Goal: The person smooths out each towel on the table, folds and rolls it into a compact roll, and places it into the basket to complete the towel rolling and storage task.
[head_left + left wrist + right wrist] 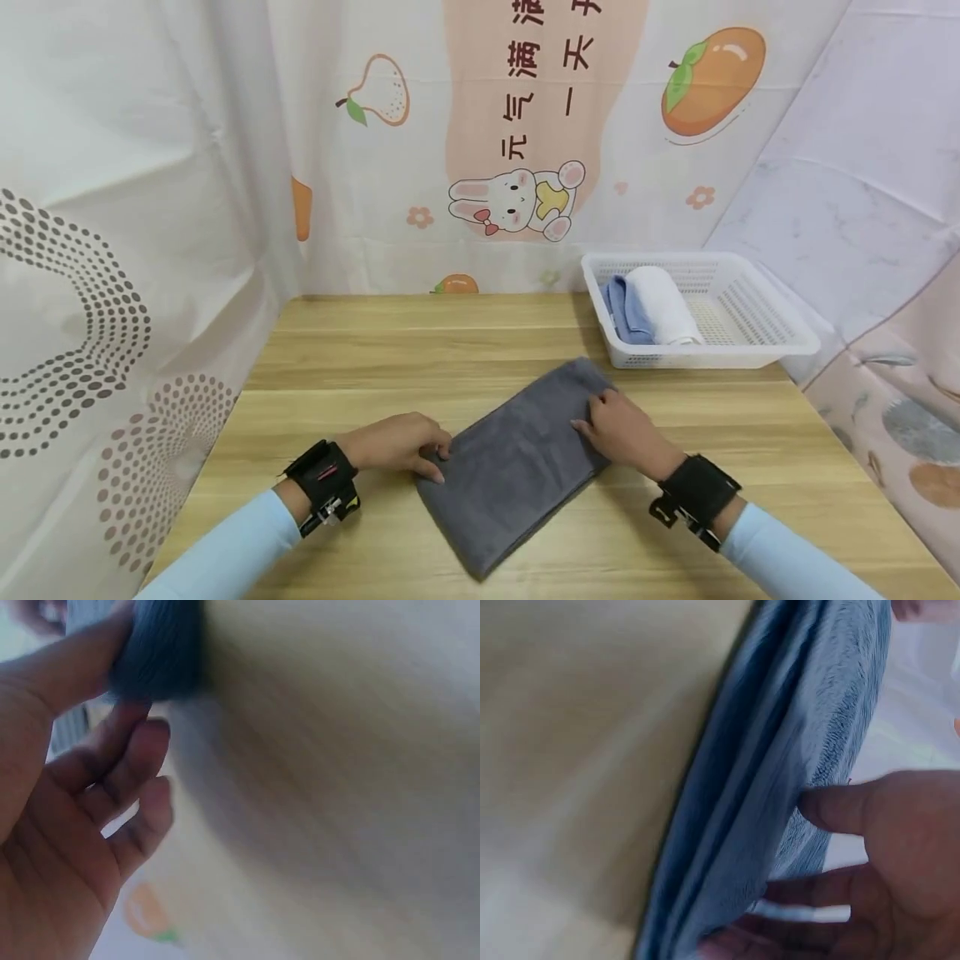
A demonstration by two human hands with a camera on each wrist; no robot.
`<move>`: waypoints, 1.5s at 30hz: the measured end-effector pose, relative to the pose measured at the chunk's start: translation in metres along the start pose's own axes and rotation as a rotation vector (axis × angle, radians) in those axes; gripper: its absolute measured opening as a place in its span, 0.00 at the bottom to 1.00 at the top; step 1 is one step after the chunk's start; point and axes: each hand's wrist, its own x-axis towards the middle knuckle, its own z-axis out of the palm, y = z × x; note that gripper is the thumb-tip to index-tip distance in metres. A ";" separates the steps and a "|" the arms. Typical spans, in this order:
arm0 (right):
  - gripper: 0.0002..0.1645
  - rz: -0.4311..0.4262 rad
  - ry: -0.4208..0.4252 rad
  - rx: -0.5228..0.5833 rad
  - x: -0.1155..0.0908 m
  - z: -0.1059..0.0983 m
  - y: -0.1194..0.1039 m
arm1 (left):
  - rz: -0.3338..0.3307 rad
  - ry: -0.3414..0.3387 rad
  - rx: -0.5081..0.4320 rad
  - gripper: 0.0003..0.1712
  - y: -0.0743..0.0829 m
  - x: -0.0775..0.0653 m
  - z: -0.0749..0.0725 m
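Note:
A dark grey towel [517, 467], folded into a flat rectangle, lies at a slant on the wooden table. My left hand [401, 446] pinches its left end; in the left wrist view the thumb [82, 664] is on top and the fingers [139, 761] curl below the folded edge [161, 656]. At the towel's far right end, my right hand [626, 429] grips the fold. The right wrist view has the thumb [836, 808] on the upper face, the other fingers curled at the edge, and several stacked layers [742, 780] along the side.
At the back right of the table [352, 342] stands a white plastic basket [750, 354]. Inside it, on the left, are a rolled white towel [663, 304] and a folded blue towel [630, 312]. Printed curtains [405, 167] hang behind the table and on both sides.

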 end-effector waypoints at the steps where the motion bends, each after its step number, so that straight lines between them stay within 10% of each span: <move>1: 0.20 -0.016 -0.014 0.002 0.009 0.006 0.001 | 0.017 -0.004 0.062 0.15 0.005 0.001 -0.001; 7: 0.31 -0.014 -0.181 0.031 0.073 0.036 -0.005 | 0.172 -0.056 0.367 0.48 0.036 0.024 0.003; 16: 0.37 0.050 -0.474 -0.074 0.140 0.044 -0.029 | 0.173 -0.215 0.303 0.64 0.059 0.062 0.021; 26: 0.43 0.046 -0.567 -0.013 0.159 0.049 -0.031 | 0.097 -0.261 0.322 0.66 0.062 0.065 0.030; 37: 0.39 -0.280 -0.202 0.059 0.112 0.035 -0.018 | 0.227 -0.166 0.238 0.70 0.049 0.040 0.034; 45: 0.16 -0.548 -0.020 0.239 0.027 0.012 -0.032 | 0.266 0.092 0.189 0.36 0.038 0.006 0.036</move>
